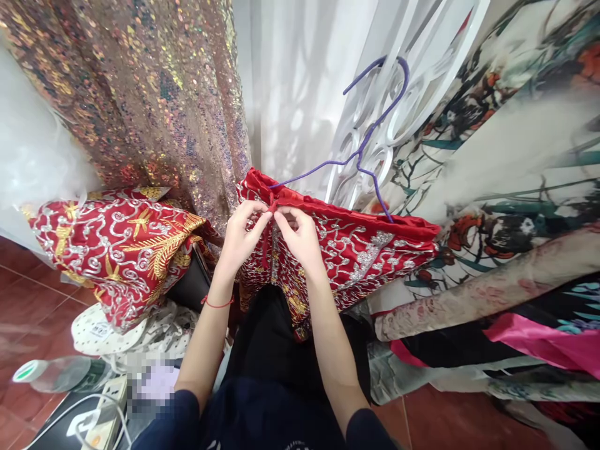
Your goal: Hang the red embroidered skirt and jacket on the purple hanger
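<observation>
A red garment (360,247) embroidered in silver and gold hangs on a purple wire hanger (370,134) in front of me. My left hand (242,234) and my right hand (300,237) meet at its collar, fingers pinched on the red fastening (273,206) at the neckline. A red string circles my left wrist. The hanger's hook rests against a white ornate metal frame (398,100).
A second red embroidered garment (117,247) lies at the left. Sequined fabric (140,94) hangs behind it. Floral printed cloths (506,206) and pink fabric (539,340) pile at the right. A power strip (105,415), a bottle (51,373) and a white dotted cap (100,331) lie on the red tile floor.
</observation>
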`<state>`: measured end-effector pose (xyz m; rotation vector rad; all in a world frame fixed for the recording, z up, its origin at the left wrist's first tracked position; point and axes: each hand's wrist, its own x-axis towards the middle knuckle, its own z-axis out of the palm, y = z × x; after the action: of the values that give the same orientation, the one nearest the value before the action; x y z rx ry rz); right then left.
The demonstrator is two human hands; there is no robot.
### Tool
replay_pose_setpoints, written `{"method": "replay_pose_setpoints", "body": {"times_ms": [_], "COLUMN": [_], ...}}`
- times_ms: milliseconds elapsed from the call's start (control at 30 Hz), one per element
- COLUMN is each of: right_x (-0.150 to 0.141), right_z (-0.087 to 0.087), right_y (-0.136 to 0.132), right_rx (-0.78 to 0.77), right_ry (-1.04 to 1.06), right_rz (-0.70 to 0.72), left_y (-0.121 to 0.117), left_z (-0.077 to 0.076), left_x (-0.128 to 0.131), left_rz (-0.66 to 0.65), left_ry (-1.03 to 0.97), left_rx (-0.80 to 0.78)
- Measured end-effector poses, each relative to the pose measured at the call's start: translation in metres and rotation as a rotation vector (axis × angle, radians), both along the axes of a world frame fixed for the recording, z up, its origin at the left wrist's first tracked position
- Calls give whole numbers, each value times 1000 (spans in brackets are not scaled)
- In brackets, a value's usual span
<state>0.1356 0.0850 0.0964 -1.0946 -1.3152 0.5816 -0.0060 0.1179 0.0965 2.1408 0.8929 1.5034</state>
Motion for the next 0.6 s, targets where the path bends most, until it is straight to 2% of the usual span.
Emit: {"method": "replay_pose_setpoints", "body": {"times_ms": [67, 200, 300, 367, 433, 533, 600], "right_x": [4, 10, 9, 8, 7, 10, 15], "right_z": [5, 15, 18, 17, 16, 17, 21], "right_y": [2, 2, 0, -1, -2, -6, -11], "right_rx": [28, 103, 159, 174, 165, 86, 24], "right_ry": [-26, -123, -150, -130, -101, -87, -138], "right_rz": [-42, -149, -249, -291, -288, -249, -263], "left_y": [5, 16, 21, 23, 22, 18, 15], "left_z": [3, 2, 0, -1, -1, -2, -4], "left_x": [1, 5, 9, 11, 13, 11, 6], "left_rz": [55, 205, 240, 199, 102, -89, -156], "left_ry": [-14, -184, -292, -350, -414, -528, -502], "left_rx": [24, 28, 27, 8, -59, -212, -251]}}
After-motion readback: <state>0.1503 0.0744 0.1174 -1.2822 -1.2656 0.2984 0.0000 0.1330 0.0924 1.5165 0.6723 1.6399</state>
